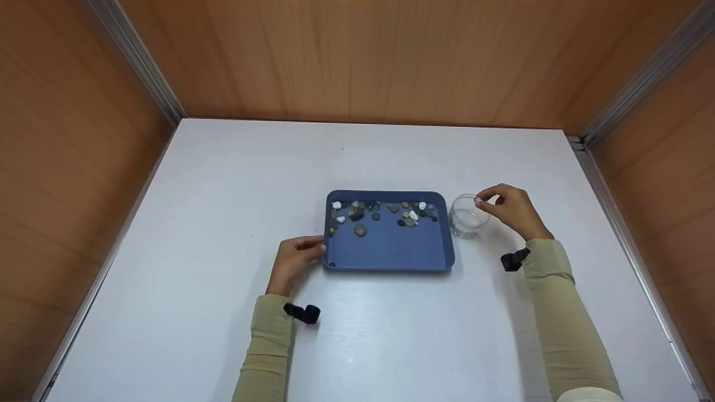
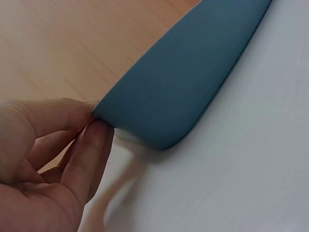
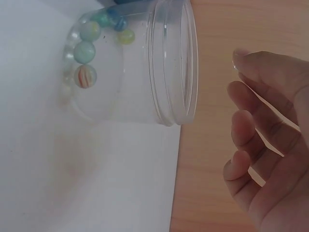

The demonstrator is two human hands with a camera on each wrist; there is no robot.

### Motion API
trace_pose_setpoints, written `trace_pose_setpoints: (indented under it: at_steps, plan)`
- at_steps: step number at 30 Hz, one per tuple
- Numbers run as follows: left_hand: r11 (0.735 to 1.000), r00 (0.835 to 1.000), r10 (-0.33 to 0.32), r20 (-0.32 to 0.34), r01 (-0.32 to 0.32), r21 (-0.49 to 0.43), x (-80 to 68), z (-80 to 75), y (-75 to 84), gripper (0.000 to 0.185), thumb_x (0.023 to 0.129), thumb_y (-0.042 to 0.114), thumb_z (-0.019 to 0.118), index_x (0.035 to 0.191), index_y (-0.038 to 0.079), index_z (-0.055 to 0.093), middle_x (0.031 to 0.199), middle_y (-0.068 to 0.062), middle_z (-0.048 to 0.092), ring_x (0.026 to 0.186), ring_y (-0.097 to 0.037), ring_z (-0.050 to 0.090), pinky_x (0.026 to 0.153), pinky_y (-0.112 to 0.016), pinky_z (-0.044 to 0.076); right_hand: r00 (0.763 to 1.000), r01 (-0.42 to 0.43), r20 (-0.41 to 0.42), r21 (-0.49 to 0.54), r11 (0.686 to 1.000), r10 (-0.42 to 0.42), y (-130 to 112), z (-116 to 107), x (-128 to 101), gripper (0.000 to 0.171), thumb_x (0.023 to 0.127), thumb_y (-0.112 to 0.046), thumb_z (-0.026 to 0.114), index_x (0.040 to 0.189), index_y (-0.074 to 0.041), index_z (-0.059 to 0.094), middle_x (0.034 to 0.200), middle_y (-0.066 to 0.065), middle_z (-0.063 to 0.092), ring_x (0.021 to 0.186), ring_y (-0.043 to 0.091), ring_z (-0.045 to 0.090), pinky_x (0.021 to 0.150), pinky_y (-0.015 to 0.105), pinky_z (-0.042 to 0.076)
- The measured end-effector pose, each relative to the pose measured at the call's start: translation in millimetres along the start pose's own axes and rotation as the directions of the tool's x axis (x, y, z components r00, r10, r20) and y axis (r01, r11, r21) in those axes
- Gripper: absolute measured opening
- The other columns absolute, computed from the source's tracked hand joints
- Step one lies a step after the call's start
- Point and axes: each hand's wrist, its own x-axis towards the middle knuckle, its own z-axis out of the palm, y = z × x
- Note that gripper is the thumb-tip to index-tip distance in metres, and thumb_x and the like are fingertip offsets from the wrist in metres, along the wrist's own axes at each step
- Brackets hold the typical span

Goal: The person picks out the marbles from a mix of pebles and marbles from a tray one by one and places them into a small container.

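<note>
A blue tray (image 1: 391, 254) lies flat on the white table, with pebbles spread mostly over its far half. My left hand (image 1: 293, 259) pinches the tray's left rim between thumb and fingers; the left wrist view shows this grip at the tray's corner (image 2: 159, 96). To the right of the tray stands a clear open jar (image 3: 135, 63) with several glass marbles (image 3: 85, 76) at its bottom. Above the jar's mouth, my right hand (image 1: 511, 209) pinches a small clear marble (image 3: 235, 65), mostly hidden by the fingertips. The other right fingers are loosely curled.
White, grey and dark pebbles (image 1: 360, 230) sit in the tray, and a small dark one (image 1: 332, 264) is in its near left corner. Wood-grain panels (image 1: 357, 61) border the white table (image 1: 195, 223) at the back and both sides.
</note>
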Motion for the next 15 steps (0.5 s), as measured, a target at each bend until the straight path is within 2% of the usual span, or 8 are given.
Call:
trace_pose_setpoints:
  at_steps: [15]
  plan:
    - [1.000, 1.000, -0.004, -0.006, 0.004, -0.014, 1.1, -0.7, -1.9, 0.029, 0.082, 0.008, 0.073, 0.111, 0.006, 0.071, 0.116, -0.012, 0.066, 0.103, -0.020, 0.063, 0.091, -0.032, 0.052, 1.000, 0.006, -0.002, 0.000, 1.000, -0.006, 2.7, 2.2, -2.7, 0.025, 0.090, -0.018, 0.069, 0.109, -0.003, 0.070, 0.105, 0.014, 0.068, 0.079, 0.021, 0.052, 0.063, 0.021, 0.041]
